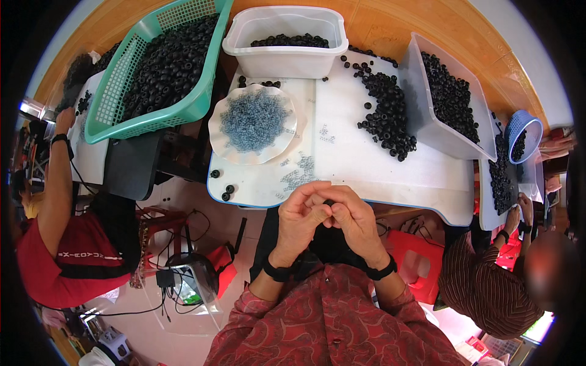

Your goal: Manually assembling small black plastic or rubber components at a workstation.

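Ring (pixel 329 204), small and black, sits pinched between both hands at 6 o'clock, just off the near edge of the bench (pixel 378 165). Left hand (pixel 302 216) is curled, fingertips closed on the ring; right hand (pixel 354 219) likewise curled, fingers meeting the left's over it. Most of the ring is hidden by fingers.

Bench is white w/ a blue rim, on an orange wood floor (pixel 378 27). Below the bench: pale tiles, red stools (pixel 412 253), cables.

Containers:
- Plate (pixel 252 124), white, wavy-edged, at 11 o'clock, holding a heap of small grey beads; more beads (pixel 297 174) scattered near the hands.
- White tub (pixel 285 38) at 12 o'clock, black rings low inside.
- Clear bin (pixel 445 100) at 1–2 o'clock, tilted, full of black rings; a loose pile (pixel 387 116) of rings beside it on the bench.
- Green basket (pixel 160 67) at 10–11 o'clock, heaped w/ black rings.
- Blue basket (pixel 524 134), small, at 3 o'clock, a few rings in it.

Other people sit at 9 and 4 o'clock, at adjoining benches.
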Available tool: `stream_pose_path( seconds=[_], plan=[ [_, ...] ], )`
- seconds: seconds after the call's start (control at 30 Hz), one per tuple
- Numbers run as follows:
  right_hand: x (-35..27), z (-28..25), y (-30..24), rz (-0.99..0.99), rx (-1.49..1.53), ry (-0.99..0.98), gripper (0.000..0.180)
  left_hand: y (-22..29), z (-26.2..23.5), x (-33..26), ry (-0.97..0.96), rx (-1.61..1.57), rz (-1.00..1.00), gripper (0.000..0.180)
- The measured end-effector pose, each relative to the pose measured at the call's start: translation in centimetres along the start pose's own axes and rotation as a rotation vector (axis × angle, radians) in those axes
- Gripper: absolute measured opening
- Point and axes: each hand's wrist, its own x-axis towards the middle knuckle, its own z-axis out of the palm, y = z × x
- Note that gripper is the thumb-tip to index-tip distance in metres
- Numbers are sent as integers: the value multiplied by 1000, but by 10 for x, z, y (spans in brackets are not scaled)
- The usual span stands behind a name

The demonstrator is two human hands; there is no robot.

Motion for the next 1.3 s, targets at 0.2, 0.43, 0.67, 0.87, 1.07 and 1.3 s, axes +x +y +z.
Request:
stream_pose_path(
  seconds=[0.2,0.43,0.67,0.87,1.07,1.3],
  plan=[
    [0,-1,0,-83,-159,27,23,-1,0,0,18,-31,-51,46],
    [-1,-1,1,-261,-373,92,23,-1,2,-1,13,-82,-145,41],
    [-3,1,2,-259,-381,95,25,-6,2,0,52,-62,-145,42],
    [-6,0,-2,-114,-317,59,26,-3,4,0,53,-26,-151,44],
    [-3,-10,-1,-157,-262,-11,27,0,5,2,65,-35,-189,40],
    [-7,-10,-8,-81,-80,-5,27,7,7,0,35,-39,-220,43]
  ],
)
